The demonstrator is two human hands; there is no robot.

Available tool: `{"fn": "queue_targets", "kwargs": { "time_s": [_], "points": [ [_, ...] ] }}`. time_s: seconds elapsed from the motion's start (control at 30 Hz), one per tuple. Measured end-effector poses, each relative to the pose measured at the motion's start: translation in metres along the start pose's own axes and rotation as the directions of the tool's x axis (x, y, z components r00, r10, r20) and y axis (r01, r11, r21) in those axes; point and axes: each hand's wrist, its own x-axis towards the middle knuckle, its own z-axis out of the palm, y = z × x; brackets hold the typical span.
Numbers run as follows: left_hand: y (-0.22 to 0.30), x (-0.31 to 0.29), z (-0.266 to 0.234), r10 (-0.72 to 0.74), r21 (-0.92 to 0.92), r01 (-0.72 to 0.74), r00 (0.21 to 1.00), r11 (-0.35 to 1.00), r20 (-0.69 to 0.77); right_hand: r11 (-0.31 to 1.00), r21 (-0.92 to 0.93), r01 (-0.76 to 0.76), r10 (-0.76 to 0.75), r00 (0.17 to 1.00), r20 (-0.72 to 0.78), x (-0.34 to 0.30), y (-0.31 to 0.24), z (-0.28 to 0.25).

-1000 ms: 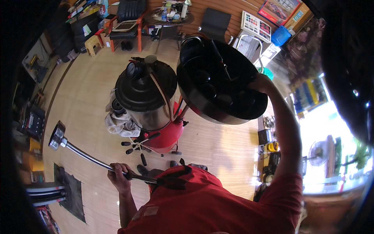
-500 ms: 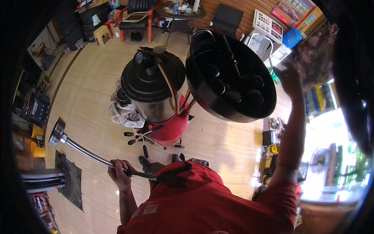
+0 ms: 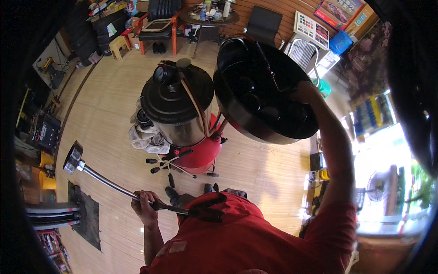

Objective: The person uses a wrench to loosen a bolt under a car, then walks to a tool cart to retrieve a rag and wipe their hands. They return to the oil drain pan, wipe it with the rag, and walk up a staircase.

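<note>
Closed around a bent, shiny metal tube (image 3: 102,179) is my left hand (image 3: 145,208). The tube carries a round metal cup (image 3: 73,157) at its far left end, and its dark end lies against my red shirt. My right hand (image 3: 305,92) is over the right rim of a wide black round basin (image 3: 255,125), its fingers lost in the dark. Dark round shapes and a thin rod show inside the basin. Left of it stands a clear cylinder (image 3: 185,132) with a black lid (image 3: 175,98) and a gauge (image 3: 160,74), on a red tank (image 3: 200,160).
Crumpled cloth (image 3: 148,138) hangs at the tank's left, above several black-tipped probes (image 3: 171,164). A black mat (image 3: 86,217) lies on the floor at left. Behind stand an armchair (image 3: 157,27), a yellow stool (image 3: 119,45), a round table (image 3: 214,17) and a black chair (image 3: 264,25).
My right hand has moved left and down, from beyond the basin's right side to over its rim. My left hand still grips the tube, which has shifted slightly in view.
</note>
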Motion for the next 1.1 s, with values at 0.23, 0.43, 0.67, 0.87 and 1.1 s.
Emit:
{"fn": "queue_targets", "kwargs": {
  "time_s": [0.23,0.43,0.67,0.87,1.1],
  "points": [
    [-0.001,0.003,-0.009,0.02,0.014,-0.02,0.999,1.0,-0.041,0.98,0.136,0.144,-0.123,0.98,-0.156,-0.028,-0.056,-0.013],
    [0.001,0.009,-0.006,-0.026,-0.015,0.027,0.999,1.0,0.022,0.963,0.176,0.203,-0.2,0.979,-0.035,-0.031,-0.06,-0.012],
    [0.003,0.005,-0.007,-0.036,-0.036,0.033,0.996,0.999,-0.076,0.794,0.408,0.45,-0.027,0.697,-0.717,-0.141,-0.066,-0.102],
    [-0.005,0.014,-0.01,-0.043,-0.04,0.043,0.999,0.998,0.01,0.948,0.232,0.217,-0.186,0.971,-0.148,-0.128,-0.049,-0.053],
    [0.005,0.015,-0.015,0.016,-0.047,-0.015,1.0,0.999,0.01,0.999,-0.034,0.04,-0.051,0.86,-0.508,-0.103,-0.021,-0.049]
  ]
}}
